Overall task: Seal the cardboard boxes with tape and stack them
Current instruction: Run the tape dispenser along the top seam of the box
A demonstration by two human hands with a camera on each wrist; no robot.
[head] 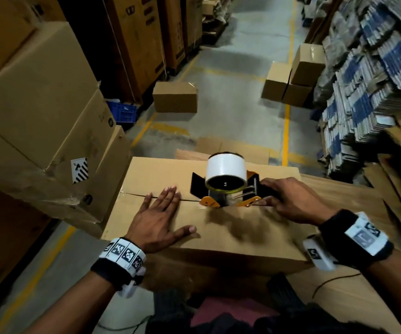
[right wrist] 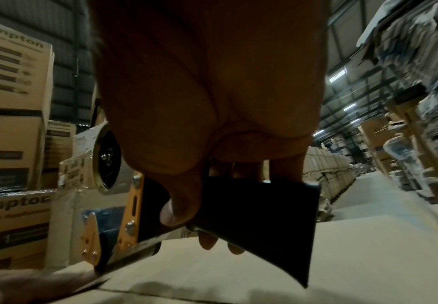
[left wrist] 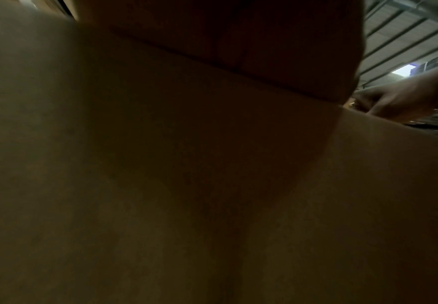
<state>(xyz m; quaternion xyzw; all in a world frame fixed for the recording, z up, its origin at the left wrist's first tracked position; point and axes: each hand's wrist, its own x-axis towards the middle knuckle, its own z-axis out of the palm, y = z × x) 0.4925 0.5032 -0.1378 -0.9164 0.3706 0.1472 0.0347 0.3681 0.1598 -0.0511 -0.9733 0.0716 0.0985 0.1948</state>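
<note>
The cardboard box (head: 218, 227) lies directly beneath both hands, its closed top flaps meeting in a centre seam (head: 136, 195) that runs from one hand to the other. The tape dispenser (head: 226, 186) stands on that seam just to the left of the right hand (head: 291, 201), its white roll (head: 226, 168) uppermost and its orange frame down on the cardboard, a placement judged to suit laying tape along the join. The right hand's grip is closed round the black handle (right wrist: 259, 209), thumb and fingers wrapped about it. The left hand (head: 157, 220) lies flat across the seam, fingers straight and holding nothing, evidently pressing the flaps level ahead of the dispenser. Whether tape already covers the seam behind the dispenser cannot be determined. The left wrist view is dark, showing cardboard and little else. What supports the box is hidden. Smaller boxes (head: 175, 97) stand on the floor well beyond both hands.
</note>
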